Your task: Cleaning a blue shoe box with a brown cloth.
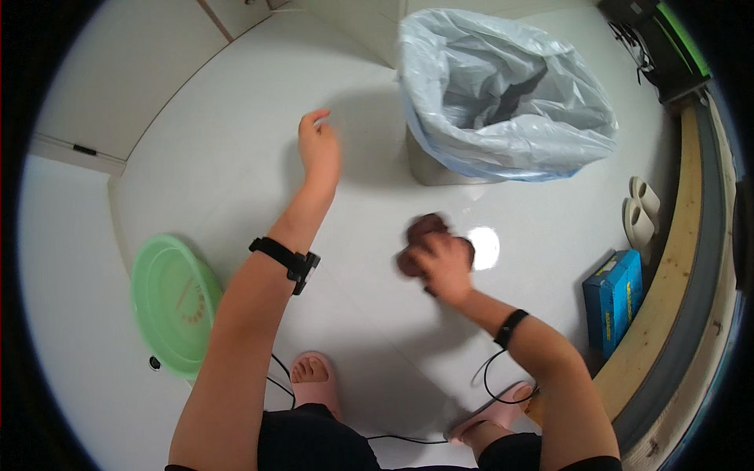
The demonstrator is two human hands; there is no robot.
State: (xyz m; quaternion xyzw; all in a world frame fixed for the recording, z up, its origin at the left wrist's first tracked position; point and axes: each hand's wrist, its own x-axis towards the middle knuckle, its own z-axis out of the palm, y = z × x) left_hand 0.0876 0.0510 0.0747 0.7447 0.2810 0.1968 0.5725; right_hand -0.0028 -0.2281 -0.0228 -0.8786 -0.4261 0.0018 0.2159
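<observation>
My right hand (444,268) grips a bunched dark brown cloth (426,228) over the white floor; motion blurs both, and I cannot tell whether the cloth touches the floor. To the left and farther forward, my left hand (320,149) is held out with nothing in it, its fingers loosely bent and apart. It is some way left of a bin (448,174) lined with a pale bluish plastic bag (526,145), whose wide mouth stands open. Something dark shows inside the bag, too shadowed to name.
A green plastic basin (169,298) stands against the left wall. On the right are a blue box (614,302), beige slippers (640,212) and a wooden ledge (667,275). Black cables (408,439) run near my pink slippers (314,381). A black and green object (667,47) is at far right.
</observation>
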